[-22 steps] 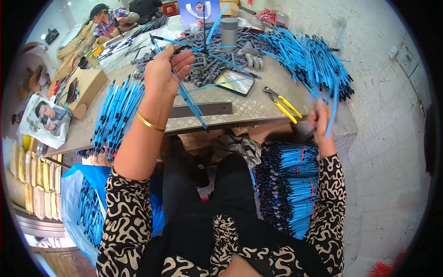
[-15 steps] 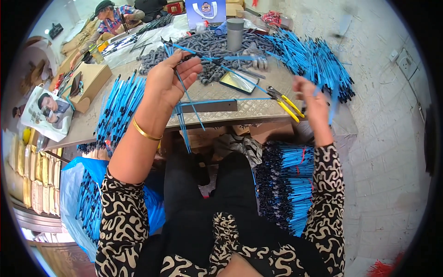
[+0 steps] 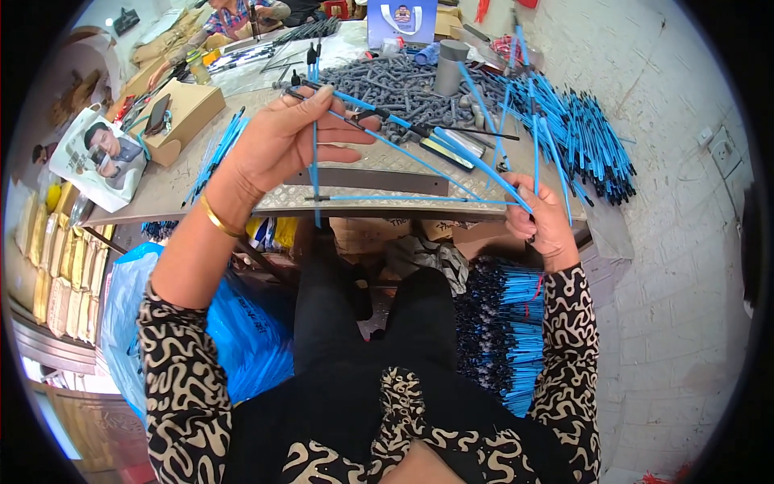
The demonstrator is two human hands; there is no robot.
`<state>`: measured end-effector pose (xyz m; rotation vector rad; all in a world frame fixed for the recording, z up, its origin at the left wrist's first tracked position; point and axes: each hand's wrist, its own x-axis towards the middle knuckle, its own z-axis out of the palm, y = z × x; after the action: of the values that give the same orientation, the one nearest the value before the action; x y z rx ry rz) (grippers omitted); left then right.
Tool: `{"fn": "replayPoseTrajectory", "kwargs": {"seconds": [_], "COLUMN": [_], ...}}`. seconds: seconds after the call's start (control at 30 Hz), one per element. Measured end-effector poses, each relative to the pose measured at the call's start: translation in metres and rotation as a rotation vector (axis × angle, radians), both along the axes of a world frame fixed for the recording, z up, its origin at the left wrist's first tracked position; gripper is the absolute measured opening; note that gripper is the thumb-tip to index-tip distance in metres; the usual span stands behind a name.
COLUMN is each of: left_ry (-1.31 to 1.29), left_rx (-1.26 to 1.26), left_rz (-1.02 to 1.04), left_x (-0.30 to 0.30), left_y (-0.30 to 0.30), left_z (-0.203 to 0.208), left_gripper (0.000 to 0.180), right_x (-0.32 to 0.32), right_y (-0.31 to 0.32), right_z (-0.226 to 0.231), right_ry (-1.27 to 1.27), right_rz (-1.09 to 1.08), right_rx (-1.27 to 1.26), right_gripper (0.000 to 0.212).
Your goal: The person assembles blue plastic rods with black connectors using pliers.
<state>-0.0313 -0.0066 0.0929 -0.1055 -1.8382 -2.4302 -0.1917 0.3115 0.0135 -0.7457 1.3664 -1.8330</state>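
Note:
My left hand (image 3: 284, 139) is raised over the metal table (image 3: 161, 194) and pinches several thin blue rods with black tips (image 3: 387, 145) that fan out from its fingers. My right hand (image 3: 547, 219) grips the far ends of the same blue rods near the table's right front corner, with a few more sticking up from its fist. A gold bangle (image 3: 216, 219) sits on my left wrist.
A heap of grey parts (image 3: 387, 81), a grey cylinder (image 3: 448, 68) and a big pile of blue rods (image 3: 588, 137) lie on the table. A cardboard box (image 3: 181, 113) stands left. Bundled blue rods (image 3: 508, 331) and a blue bag (image 3: 242, 323) flank my knees. Another person (image 3: 242, 14) works behind.
Both hands have come closer to the camera and together. My right hand, earlier low at the table's corner, now grips the ends of the rods held in my left.

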Motion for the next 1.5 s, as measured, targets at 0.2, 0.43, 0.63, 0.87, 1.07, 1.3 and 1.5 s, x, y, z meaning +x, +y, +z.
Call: {"fn": "replayPoseTrajectory", "kwargs": {"seconds": [0.2,0.43,0.63,0.87,1.07,1.3,1.5], "left_ry": [0.451,0.587,0.620,0.541,0.452,0.550,0.081], "left_rx": [0.453,0.587,0.216,0.598,0.760,0.573,0.479], "left_rz": [-0.114,-0.012,0.357,-0.037,0.111,-0.233,0.356], "left_x": [-0.010,-0.014,-0.005,-0.005,0.024,0.066,0.030], "left_y": [0.024,0.037,0.042,0.040,0.085,0.065,0.081], "left_z": [-0.047,-0.059,-0.050,-0.055,-0.030,-0.032,-0.037], "left_gripper": [0.012,0.011,0.013,0.019,0.016,0.019,0.019], "right_x": [0.026,0.050,0.047,0.066,0.071,0.043,0.068], "right_y": [-0.029,-0.042,-0.034,-0.053,-0.070,-0.033,-0.010], "right_z": [-0.019,-0.043,-0.046,-0.043,-0.055,-0.061,-0.066], "right_ry": [-0.260,-0.415,-0.324,-0.278,-0.415,-0.183,-0.266], "right_rz": [-0.073,-0.082,-0.135,-0.316,-0.366,-0.314,0.360], "right_rx": [-0.253,-0.313,-0.288,-0.256,-0.306,-0.100,-0.364], "right_gripper": [0.023,0.024,0.023,0.024,0.025,0.034,0.045]}}
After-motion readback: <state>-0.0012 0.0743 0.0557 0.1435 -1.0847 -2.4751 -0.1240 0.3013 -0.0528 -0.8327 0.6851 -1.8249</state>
